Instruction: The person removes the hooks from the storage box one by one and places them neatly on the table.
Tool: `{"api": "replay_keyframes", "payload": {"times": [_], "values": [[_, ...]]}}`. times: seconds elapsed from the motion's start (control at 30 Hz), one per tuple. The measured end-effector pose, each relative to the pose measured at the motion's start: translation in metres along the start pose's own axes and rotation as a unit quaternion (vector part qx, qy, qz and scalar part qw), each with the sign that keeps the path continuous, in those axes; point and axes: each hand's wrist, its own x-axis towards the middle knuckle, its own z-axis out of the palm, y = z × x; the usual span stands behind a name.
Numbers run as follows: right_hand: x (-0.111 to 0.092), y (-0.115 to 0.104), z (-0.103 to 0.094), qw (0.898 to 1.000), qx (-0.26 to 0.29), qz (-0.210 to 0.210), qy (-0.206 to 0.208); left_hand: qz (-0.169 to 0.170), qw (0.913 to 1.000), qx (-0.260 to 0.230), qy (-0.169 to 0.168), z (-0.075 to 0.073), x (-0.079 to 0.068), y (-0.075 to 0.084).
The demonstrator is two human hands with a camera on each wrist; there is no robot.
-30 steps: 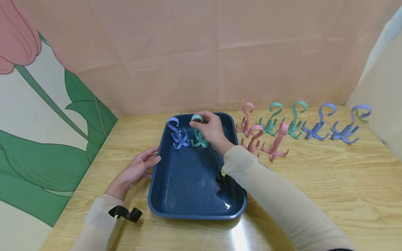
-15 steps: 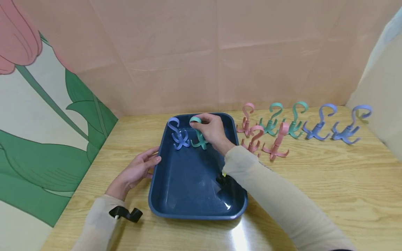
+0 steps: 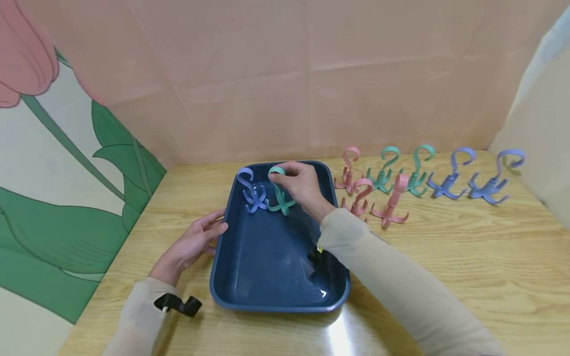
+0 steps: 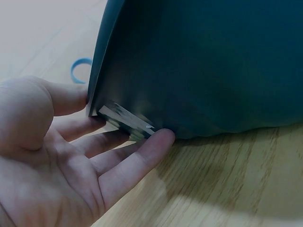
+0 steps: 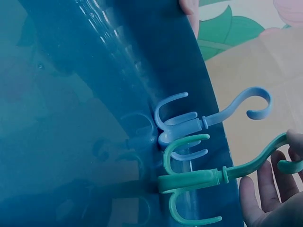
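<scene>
In the head view my right hand [image 3: 303,185] pinches the curved top of a green multi-prong hanging hook [image 3: 281,201] inside the far end of the dark blue tray [image 3: 278,262]. The right wrist view shows this green hook [image 5: 189,179] upright on the tray floor, prongs spread around its base. A blue hook [image 3: 255,198] of the same kind stands close on its left. My left hand [image 3: 200,240] holds the tray's left side. In the left wrist view, its thumb is at the rim and the fingers [image 4: 135,168] reach along the tray wall [image 4: 213,71].
Right of the tray on the wooden table [image 3: 467,262] stand several more hooks: pink ones [image 3: 392,202] nearest, green ones [image 3: 416,173] behind, blue ones [image 3: 450,178] farther right. A pink sheet [image 3: 267,84] backs the table; a flower-patterned panel [image 3: 53,237] stands at left.
The right hand and the green hook have shifted slightly toward the near left, closer to the blue hook, and the hook has turned a little. The left hand keeps its place.
</scene>
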Motion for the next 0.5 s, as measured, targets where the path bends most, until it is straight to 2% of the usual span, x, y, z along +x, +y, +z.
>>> {"api": "replay_keyframes", "payload": {"times": [0.27,0.5], "values": [[-0.004,-0.005,-0.005,1.0,0.004,0.005,-0.001,-0.002,1.0,0.003,0.0,0.0,0.001,-0.001],[-0.011,-0.016,-0.012,1.0,0.011,-0.012,-0.007,-0.003,1.0,0.003,0.0,-0.001,0.001,-0.001]]}}
